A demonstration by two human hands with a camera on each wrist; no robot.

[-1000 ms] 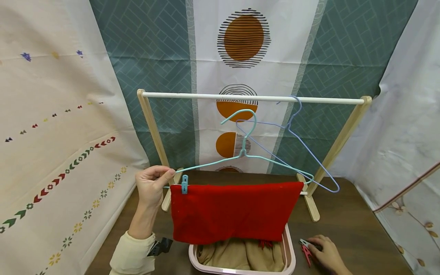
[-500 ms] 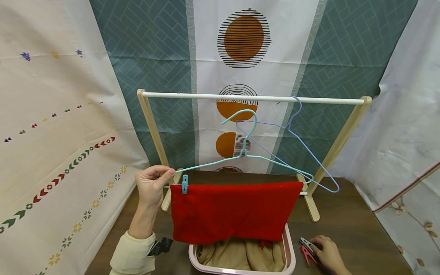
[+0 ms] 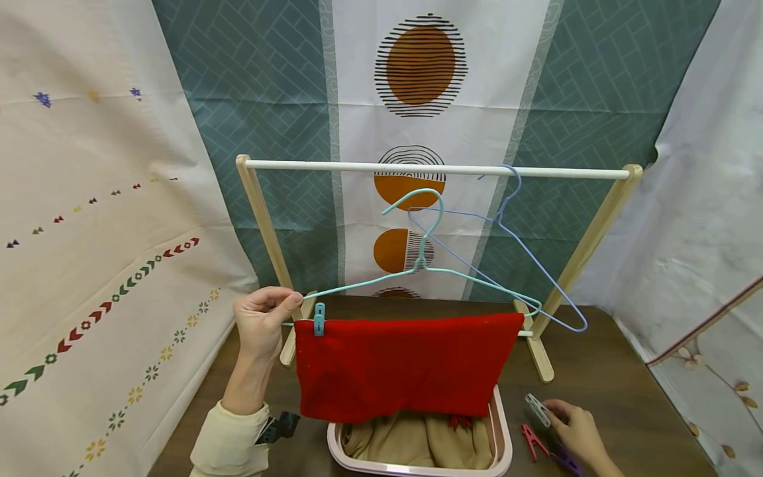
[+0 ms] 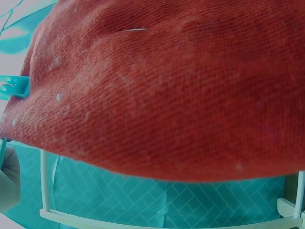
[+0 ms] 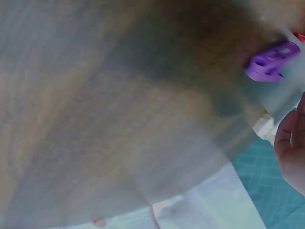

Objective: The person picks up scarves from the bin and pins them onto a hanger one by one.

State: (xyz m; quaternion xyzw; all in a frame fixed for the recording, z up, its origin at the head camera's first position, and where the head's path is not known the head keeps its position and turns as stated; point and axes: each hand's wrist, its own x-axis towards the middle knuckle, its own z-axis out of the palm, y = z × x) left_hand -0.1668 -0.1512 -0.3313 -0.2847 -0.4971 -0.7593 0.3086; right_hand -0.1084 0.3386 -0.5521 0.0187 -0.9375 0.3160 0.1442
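Note:
My left hand [image 3: 262, 321] pinches the left end of a mint-green clothes hanger [image 3: 357, 285] between thumb and fingers. Over the hanger's lower bar drapes a folded red cloth [image 3: 405, 371], which fills most of the left wrist view. A blue clothespin [image 3: 319, 319] clips the cloth near its left edge. At the lower right, my right hand [image 3: 575, 430] holds a grey clothespin [image 3: 538, 410] by one end, just off the table. Beside and below that hand lie a red clothespin [image 3: 534, 442] and a purple clothespin [image 5: 271, 62].
Behind the hanger stands a wooden rack with a white rod [image 3: 357, 166]. A lilac hanger [image 3: 530, 255] hangs from the rod's right part. Below the red cloth, a pink basket [image 3: 502, 430] holds tan fabric [image 3: 411, 444] on the brown table [image 3: 620, 371]. Patterned curtains surround it.
My right hand has picked up the grey clothespin and moved slightly right, uncovering the purple one. The red clothespin has shifted a little. My left hand and the draped hanger stay almost still.

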